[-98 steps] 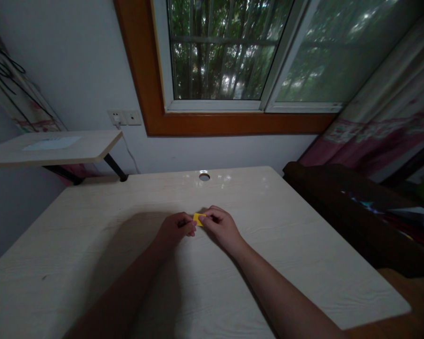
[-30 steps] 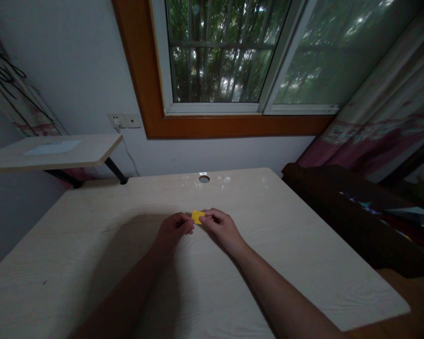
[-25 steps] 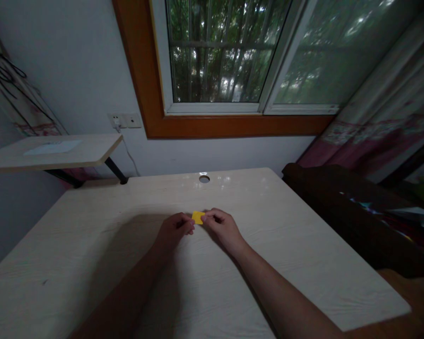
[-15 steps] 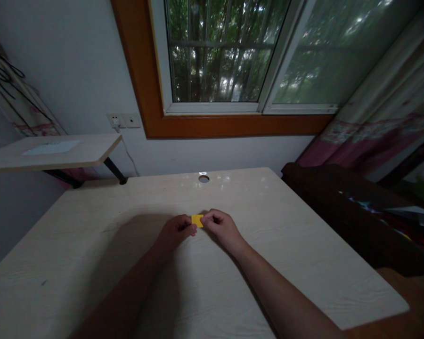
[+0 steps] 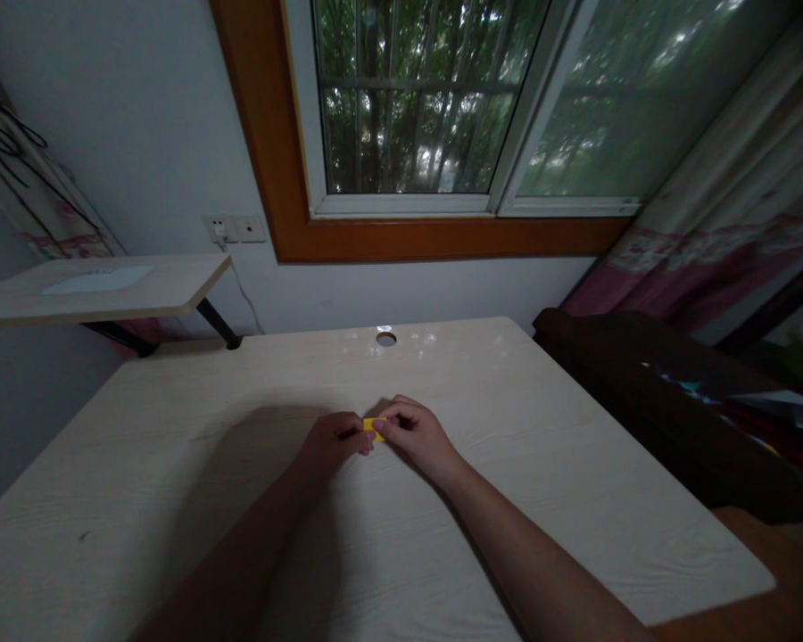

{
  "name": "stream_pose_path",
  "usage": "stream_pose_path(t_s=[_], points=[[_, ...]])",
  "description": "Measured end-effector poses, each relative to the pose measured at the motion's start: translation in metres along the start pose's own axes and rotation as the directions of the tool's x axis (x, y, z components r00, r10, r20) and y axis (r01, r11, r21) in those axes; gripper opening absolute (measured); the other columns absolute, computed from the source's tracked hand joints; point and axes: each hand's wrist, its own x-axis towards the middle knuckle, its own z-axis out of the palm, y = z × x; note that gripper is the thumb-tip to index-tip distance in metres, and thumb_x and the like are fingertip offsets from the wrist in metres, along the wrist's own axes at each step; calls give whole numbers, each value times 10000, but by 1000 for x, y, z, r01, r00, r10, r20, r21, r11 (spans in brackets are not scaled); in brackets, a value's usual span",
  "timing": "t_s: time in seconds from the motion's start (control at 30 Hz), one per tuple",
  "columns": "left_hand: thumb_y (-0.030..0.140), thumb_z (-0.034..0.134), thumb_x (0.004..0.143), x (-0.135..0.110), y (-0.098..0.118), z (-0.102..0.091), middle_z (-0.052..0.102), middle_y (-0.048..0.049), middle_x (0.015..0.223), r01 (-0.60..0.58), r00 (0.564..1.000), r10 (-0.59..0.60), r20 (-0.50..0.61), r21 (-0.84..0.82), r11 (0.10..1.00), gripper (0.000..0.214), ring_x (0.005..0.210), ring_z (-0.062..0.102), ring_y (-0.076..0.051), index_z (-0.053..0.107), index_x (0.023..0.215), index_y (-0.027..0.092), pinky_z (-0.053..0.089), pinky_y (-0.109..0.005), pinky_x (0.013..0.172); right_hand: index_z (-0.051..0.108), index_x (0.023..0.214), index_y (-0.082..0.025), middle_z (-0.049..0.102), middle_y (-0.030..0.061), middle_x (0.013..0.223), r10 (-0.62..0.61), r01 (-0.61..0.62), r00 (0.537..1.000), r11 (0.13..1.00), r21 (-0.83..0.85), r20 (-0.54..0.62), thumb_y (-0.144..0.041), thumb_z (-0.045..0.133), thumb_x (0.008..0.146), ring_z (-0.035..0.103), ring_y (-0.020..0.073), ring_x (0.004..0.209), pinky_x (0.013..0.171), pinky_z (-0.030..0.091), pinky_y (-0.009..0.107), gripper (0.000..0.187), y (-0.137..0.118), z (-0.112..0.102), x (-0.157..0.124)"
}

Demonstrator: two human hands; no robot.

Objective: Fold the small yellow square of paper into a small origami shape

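While your left hand (image 5: pixel 333 439) and right hand (image 5: pixel 415 432) meet over the middle of the pale surface (image 5: pixel 174 464), both sets of fingers pinch a small yellow piece (image 5: pixel 371 424), one at each end. It sits low over the surface, only a thin strip showing; contact underneath cannot be told

Two hands show, one left hand (image 5: pixel 335 439) and one right hand (image 5: pixel 418 433), along with one small yellow piece (image 5: pixel 373 424). There is one table (image 5: pixel 549 464) with one round hole (image 5: pixel 386 338), one side table (image 5: pixel 174 283), one sheet of paper (image 5: pixel 97 280), two wall sockets (image 5: pixel 219 228) and one window (image 5: pixel 442 98).
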Motion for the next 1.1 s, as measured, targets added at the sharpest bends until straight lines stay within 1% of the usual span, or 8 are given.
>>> stream_pose_path(t_s=[0.07,0.23,0.37,0.47,0.57,0.9,1.1], points=[[306,651,752,0,0,0,655,-12,588,8,1000,-7,25,-44,999,202,582,596,-140,678,615,160,447,-243,608,715,738,-192,567,9,699,-8,8,1000,1000,-12,-2,-285,644,820,509,140,656,594,372,262,143,0,0,0],[318,675,739,0,-3,1,663,-18,593,42,999,-38,34,-138,989,207,570,609,-140,682,614,154,478,-245,606,716,723,-192,586,13,704,-14,14,1000,1000,-7,-9,-219,623,804,525,140,658,601,386,261,126,-1,1,0],[330,686,733,1,-4,2,674,-29,600,65,998,-62,22,-179,982,220,569,620,-147,682,603,153,487,-250,598,721,738,-195,582,12,713,1,-1,1000,1000,19,-10,-249,630,821,538,145,675,620,394,264,135,-3,1,1],[338,694,727,0,-2,2,674,-28,588,69,998,-68,11,-175,982,222,563,622,-147,685,608,151,489,-251,597,731,759,-200,588,13,722,9,-9,1000,999,36,20,-303,641,836,543,147,686,630,395,268,157,-3,1,1],[340,703,718,0,1,2,669,-24,573,67,998,-65,15,-160,985,223,549,618,-143,689,606,148,489,-249,590,737,760,-204,593,12,706,1,-2,999,1000,22,38,-318,657,833,536,146,671,617,386,265,157,-4,2,1],[331,678,760,0,-4,3,687,-36,612,58,998,-54,28,-170,984,220,580,629,-144,711,651,142,500,-250,613,723,703,-193,545,4,666,-11,12,999,1000,12,-44,-288,649,833,517,141,638,585,373,258,177,-7,3,0],[321,696,736,0,0,3,682,-37,592,72,997,-69,23,-198,978,219,554,619,-139,703,633,128,497,-247,591,709,676,-180,532,0,649,-24,24,998,1000,10,-60,-271,648,825,514,136,627,582,371,252,185,-4,4,1]])
